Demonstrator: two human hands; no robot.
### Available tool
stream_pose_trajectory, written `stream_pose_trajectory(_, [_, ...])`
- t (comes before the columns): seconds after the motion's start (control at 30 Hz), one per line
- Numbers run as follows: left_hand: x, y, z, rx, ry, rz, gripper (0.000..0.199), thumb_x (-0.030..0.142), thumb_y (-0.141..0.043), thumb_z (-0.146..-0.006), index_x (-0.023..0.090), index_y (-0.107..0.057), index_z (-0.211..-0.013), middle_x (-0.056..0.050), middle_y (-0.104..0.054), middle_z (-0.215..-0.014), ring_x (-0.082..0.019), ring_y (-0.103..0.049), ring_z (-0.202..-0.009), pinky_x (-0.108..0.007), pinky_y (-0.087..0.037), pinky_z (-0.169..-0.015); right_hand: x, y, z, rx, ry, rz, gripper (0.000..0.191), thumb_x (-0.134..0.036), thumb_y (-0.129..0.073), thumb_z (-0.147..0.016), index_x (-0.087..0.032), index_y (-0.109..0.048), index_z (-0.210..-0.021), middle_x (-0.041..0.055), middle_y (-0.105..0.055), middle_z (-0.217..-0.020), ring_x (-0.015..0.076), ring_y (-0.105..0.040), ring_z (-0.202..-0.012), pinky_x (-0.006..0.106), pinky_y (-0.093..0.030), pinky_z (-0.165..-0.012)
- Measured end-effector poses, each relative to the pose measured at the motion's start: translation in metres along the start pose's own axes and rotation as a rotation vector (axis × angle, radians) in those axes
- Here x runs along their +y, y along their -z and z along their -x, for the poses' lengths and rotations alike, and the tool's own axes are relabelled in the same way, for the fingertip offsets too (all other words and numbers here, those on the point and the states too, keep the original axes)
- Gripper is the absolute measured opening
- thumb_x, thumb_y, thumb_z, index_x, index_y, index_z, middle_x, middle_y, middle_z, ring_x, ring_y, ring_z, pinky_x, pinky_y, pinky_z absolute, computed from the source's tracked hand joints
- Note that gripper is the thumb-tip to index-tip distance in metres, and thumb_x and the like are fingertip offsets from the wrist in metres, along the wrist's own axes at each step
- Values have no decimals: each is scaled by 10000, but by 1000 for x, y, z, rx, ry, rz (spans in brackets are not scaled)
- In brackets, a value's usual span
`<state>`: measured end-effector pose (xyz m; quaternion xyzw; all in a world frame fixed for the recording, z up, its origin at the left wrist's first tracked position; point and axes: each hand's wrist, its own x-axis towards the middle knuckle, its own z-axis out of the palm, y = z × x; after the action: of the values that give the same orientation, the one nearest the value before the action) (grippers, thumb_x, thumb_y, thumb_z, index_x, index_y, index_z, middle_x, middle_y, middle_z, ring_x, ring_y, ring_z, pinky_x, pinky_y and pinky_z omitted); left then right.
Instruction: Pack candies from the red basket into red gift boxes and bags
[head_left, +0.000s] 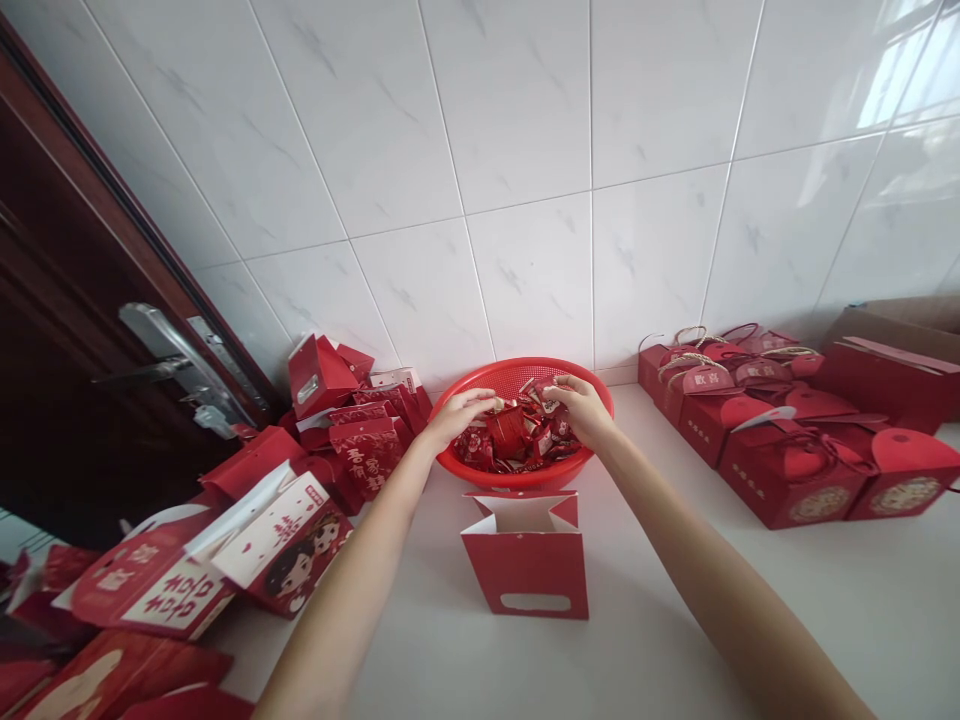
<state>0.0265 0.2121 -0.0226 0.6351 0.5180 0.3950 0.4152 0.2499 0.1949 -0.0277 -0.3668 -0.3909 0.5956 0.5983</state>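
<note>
Both hands reach over a red plastic basket (525,368) filled with red-wrapped candies (510,437). At the left side of the basket is my left hand (465,413), fingers and thumb drawn together; what lies between the fingertips is too small to make out. My right hand (583,408) is over the right side, pinching a red-wrapped candy (555,392) between thumb and fingers. In front of the basket, between my forearms, a red paper gift bag (529,570) stands upright with its top open and a white oval on its front.
Red gift boxes (795,485), some with cord handles, stand in rows at the right, before a brown cardboard box (900,325). Folded and open red bags (367,450) and boxes (172,595) crowd the left. Behind are a tiled wall (525,130) and a dark door (67,270).
</note>
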Motion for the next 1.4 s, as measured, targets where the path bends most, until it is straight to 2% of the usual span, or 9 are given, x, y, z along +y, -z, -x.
stream_pose_trajectory(0.17, [0,-2,0,-150,-10,-130,602,283,-857,-584,217,-704,-1162,-76,-704,-1254,-273,-615,-1201,-396,-479,-1034,1,0,-1,2,10,16,268,-180,-732,-525,-198,-602,-759,-25,-630,-650,137,-590,-587,245,-460,-525])
stream_pose_trajectory(0.3, [-2,-3,-2,-226,-54,-200,561,319,-864,-567,213,-737,-1103,-68,-735,-1191,-284,-632,-1157,-409,-477,-1028,1,0,-1,-12,25,19,206,-203,-718,-519,-198,-599,-686,-30,-605,-623,128,-569,-573,238,-438,-503])
stream_pose_trajectory(0.5, [-6,-1,-5,-165,-73,-152,566,387,-883,-569,192,-736,-1080,-111,-718,-1229,-300,-635,-1163,-425,-489,-1006,0,-2,1,-31,22,-2,179,-196,-712,-521,-202,-580,-642,-20,-617,-636,134,-570,-572,248,-455,-494])
stream_pose_trajectory(0.6, [-8,0,-6,-101,-54,-134,559,398,-873,-596,176,-728,-1087,-110,-741,-1162,-275,-669,-1074,-415,-512,-959,0,-2,1,-41,21,-12,192,-200,-718,-529,-202,-577,-659,-14,-629,-665,146,-595,-600,261,-480,-520])
stream_pose_trajectory(0.7, [-10,1,-7,-18,-33,-118,466,395,-838,-636,160,-740,-1027,-92,-767,-1041,-253,-690,-984,-409,-520,-931,1,-1,2,-60,28,-12,221,-221,-742,-534,-202,-549,-641,-16,-625,-663,144,-600,-610,257,-482,-527])
stream_pose_trajectory(0.83, [-10,0,-8,50,-38,-118,279,374,-752,-704,165,-753,-888,-79,-769,-1033,-257,-665,-1055,-399,-480,-997,1,0,2,-61,28,-11,238,-221,-751,-527,-201,-556,-662,-9,-646,-693,140,-602,-622,247,-475,-518])
stream_pose_trajectory(1.07, [-6,-1,-6,19,12,-126,214,265,-606,-736,174,-761,-854,-54,-777,-974,-230,-682,-955,-372,-500,-956,1,-2,1,-66,20,1,189,-220,-740,-527,-195,-590,-638,-1,-652,-665,144,-597,-602,253,-474,-518])
stream_pose_trajectory(1.3, [-12,-3,-11,-24,50,-175,156,236,-596,-716,201,-744,-750,-18,-774,-907,-226,-675,-972,-345,-525,-919,1,-2,1,-66,25,-1,194,-208,-726,-490,-201,-612,-647,-6,-649,-639,146,-581,-606,251,-455,-520])
stream_pose_trajectory(1.4, [-17,-2,-15,-10,61,-220,161,253,-590,-754,199,-739,-784,-26,-769,-914,-215,-681,-947,-326,-538,-871,0,-2,2,-72,29,8,189,-209,-730,-481,-196,-614,-629,-5,-648,-645,137,-572,-601,242,-428,-505])
